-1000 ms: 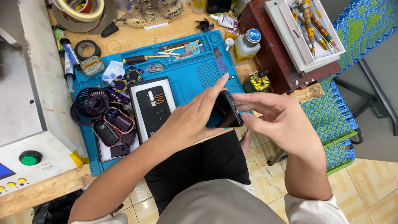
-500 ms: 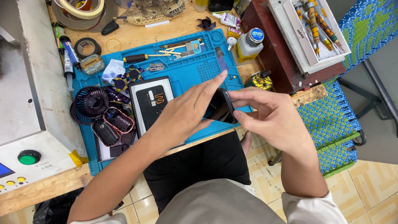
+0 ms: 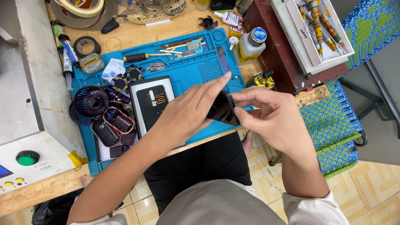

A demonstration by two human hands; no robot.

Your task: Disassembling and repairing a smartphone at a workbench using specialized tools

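Hands (image 3: 189,110) (image 3: 277,116) around dark phone (image 3: 223,109).

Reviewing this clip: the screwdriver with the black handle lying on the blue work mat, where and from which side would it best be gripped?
Grip the black-handled screwdriver around its thick dark handle, coming from above. It lies flat on the blue silicone work mat, handle pointing left, thin shaft running right into a cluster of pale sticks and small tools. The handle end looks clear of them. Both the left hand and right hand are busy holding a dark phone.
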